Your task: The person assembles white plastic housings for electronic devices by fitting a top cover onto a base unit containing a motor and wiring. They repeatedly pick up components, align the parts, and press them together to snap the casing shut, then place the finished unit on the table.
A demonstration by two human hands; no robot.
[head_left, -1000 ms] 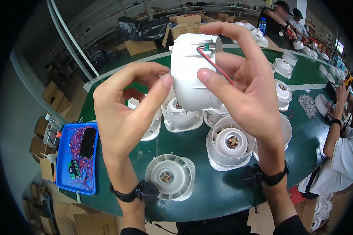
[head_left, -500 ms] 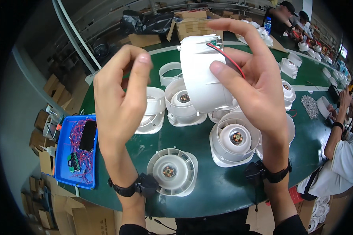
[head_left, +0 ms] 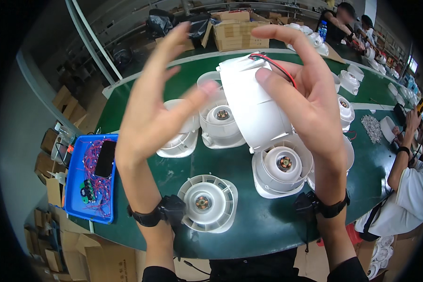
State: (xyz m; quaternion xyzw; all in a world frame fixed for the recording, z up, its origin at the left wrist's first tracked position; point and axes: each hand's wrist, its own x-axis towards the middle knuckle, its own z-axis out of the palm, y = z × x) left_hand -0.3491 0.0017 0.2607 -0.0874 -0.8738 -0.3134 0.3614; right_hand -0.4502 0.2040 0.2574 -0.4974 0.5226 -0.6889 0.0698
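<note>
Above the table, my right hand [head_left: 305,94] grips a white cylindrical plastic housing [head_left: 254,101], tilted, with its thumb on the outer wall. A red and black wire pair [head_left: 277,66] runs from the top of the housing toward my palm. My left hand [head_left: 157,108] is raised to the left of the housing, fingers spread and slightly blurred, holding nothing. Below stand white fan bases: one with a copper-coloured motor core [head_left: 207,203] near the front edge, another fan base [head_left: 281,164] under the held housing, and a third fan base [head_left: 221,117] behind.
A blue tray [head_left: 75,214] at the left holds red and blue wires, a black phone [head_left: 105,160] and a green circuit board [head_left: 87,190]. Cardboard boxes [head_left: 239,36] stand behind the green table [head_left: 141,239]. At the right, a co-worker's arm [head_left: 402,155] reaches near small metal parts [head_left: 371,129].
My left hand has opened, its fingers spreading and its thumb moving right toward the housing. The housing in my right hand has tilted and dropped slightly.
</note>
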